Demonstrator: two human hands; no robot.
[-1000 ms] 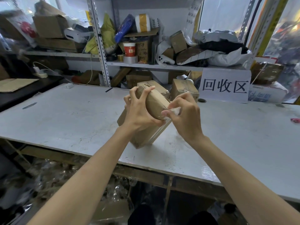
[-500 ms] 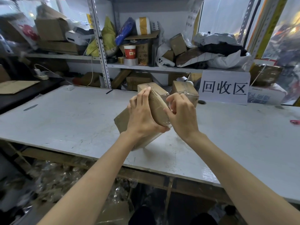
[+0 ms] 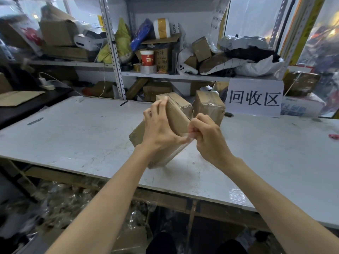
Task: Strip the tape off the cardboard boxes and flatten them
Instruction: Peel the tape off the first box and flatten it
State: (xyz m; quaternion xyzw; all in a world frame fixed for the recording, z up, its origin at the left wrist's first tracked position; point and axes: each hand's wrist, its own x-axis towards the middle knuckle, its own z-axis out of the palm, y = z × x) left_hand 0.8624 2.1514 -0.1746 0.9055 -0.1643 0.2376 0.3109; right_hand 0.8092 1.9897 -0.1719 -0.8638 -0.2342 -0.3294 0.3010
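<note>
Left hand (image 3: 159, 131) grips tilted brown cardboard box (image 3: 177, 116); right hand (image 3: 209, 138) pinches clear tape end (image 3: 189, 138). Probably best: pull low along seam, box braced.

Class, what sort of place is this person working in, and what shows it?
Probably a parcel recycling workroom: the sign reading "recycling area" in Chinese, shelves cluttered with tape rolls, taped cardboard boxes on a worn table.

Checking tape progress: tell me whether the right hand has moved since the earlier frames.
Yes: the right hand has dropped slightly, away from the white sign and toward the person.
</note>
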